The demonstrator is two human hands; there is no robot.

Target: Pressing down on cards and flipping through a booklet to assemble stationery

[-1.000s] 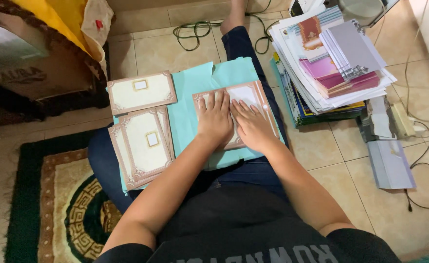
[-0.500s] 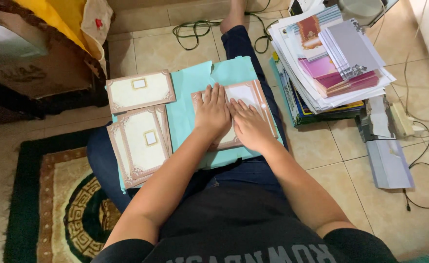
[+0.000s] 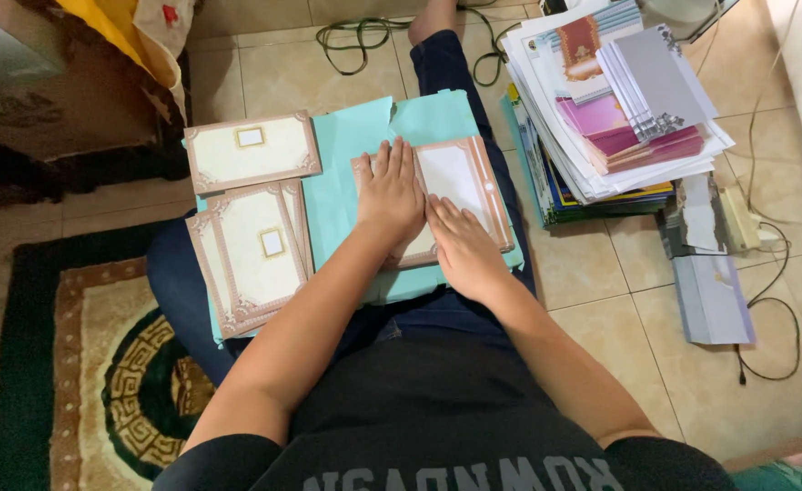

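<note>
A cream card with a pink ornate border (image 3: pixel 460 186) lies on a teal folder (image 3: pixel 355 182) across my lap. My left hand (image 3: pixel 392 191) rests flat on the card's left part, fingers together and pointing away from me. My right hand (image 3: pixel 460 244) presses flat on its lower middle, just right of the left hand. Neither hand grips anything. Two more bordered cards lie on my left: one (image 3: pixel 253 150) set sideways at the far left, the other a small stack (image 3: pixel 253 250) nearer to me.
A tall pile of papers, folders and cards (image 3: pixel 615 100) stands on the tiled floor at my right, with a grey box (image 3: pixel 715 295) and cables (image 3: pixel 765 300) below it. A patterned rug (image 3: pixel 82 364) lies at my left. A dark wooden piece of furniture (image 3: pixel 55 100) is at the upper left.
My left hand has slid a little to the left and upward on the card, uncovering more of its white middle. My right hand stays pressed on the lower part.
</note>
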